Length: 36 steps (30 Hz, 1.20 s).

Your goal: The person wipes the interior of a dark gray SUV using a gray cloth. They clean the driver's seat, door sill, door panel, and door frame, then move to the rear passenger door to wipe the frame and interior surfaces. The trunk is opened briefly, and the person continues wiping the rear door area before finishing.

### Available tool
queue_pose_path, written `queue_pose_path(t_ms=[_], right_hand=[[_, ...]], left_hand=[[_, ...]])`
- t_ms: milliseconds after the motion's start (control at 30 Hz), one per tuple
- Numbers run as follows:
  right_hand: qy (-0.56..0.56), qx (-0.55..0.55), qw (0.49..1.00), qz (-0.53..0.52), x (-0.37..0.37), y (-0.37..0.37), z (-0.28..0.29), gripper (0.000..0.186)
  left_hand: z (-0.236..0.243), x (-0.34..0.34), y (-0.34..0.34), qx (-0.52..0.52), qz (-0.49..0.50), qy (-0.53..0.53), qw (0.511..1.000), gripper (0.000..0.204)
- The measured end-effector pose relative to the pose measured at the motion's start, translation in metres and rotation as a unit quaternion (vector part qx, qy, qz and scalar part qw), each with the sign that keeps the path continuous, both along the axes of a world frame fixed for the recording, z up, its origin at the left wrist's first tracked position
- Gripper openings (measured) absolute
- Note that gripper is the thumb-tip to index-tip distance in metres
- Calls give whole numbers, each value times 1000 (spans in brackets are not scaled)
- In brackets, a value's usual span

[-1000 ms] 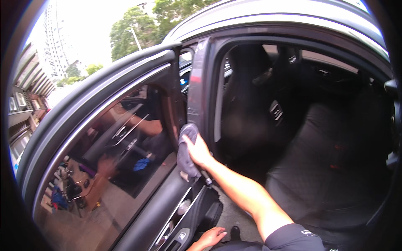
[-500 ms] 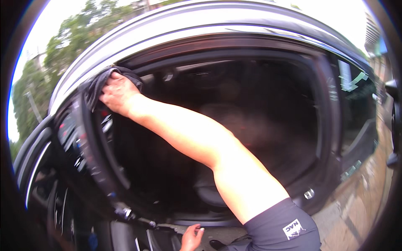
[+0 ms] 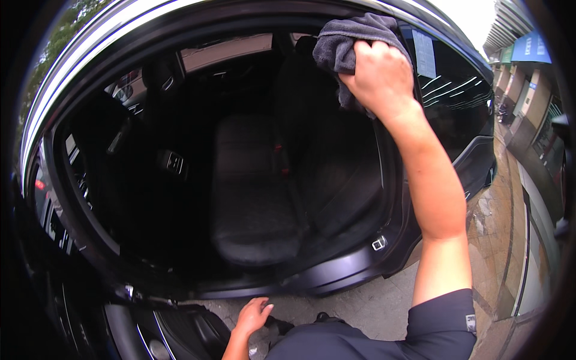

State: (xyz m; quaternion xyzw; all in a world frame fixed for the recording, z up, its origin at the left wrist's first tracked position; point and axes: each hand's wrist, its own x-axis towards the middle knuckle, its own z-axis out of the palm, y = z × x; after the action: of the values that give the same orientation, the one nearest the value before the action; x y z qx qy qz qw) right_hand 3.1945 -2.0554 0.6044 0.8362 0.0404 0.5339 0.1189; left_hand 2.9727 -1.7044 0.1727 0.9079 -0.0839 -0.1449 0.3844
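Note:
My right hand (image 3: 379, 75) grips a bunched dark grey cloth (image 3: 345, 39) against the upper rear corner of the car's rear doorway (image 3: 294, 15), beside the small dark rear side window (image 3: 456, 102). My left hand (image 3: 255, 315) hangs low near the sill (image 3: 327, 273), fingers apart and loosely bent, holding nothing. The open door's dark inner panel (image 3: 123, 330) is at lower left.
Inside the car are a black rear seat (image 3: 249, 192), a front seat back (image 3: 138, 144) and a buckle (image 3: 282, 171). Grey paving (image 3: 354, 306) lies below, a tiled walkway (image 3: 498, 222) runs along the right, and storefronts (image 3: 534, 102) stand beyond.
My right hand has carried the cloth up from the door pillar, along the roof edge and across to the doorway's rear corner. The view has turned toward the car's rear.

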Motion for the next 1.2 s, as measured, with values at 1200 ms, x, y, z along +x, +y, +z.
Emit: queue_pose_path(t_ms=[1200], right_hand=[[687,498,462,258,-41,198,-478,56]], left_hand=[[-87,47,134,-533,670,-189,482,42]])
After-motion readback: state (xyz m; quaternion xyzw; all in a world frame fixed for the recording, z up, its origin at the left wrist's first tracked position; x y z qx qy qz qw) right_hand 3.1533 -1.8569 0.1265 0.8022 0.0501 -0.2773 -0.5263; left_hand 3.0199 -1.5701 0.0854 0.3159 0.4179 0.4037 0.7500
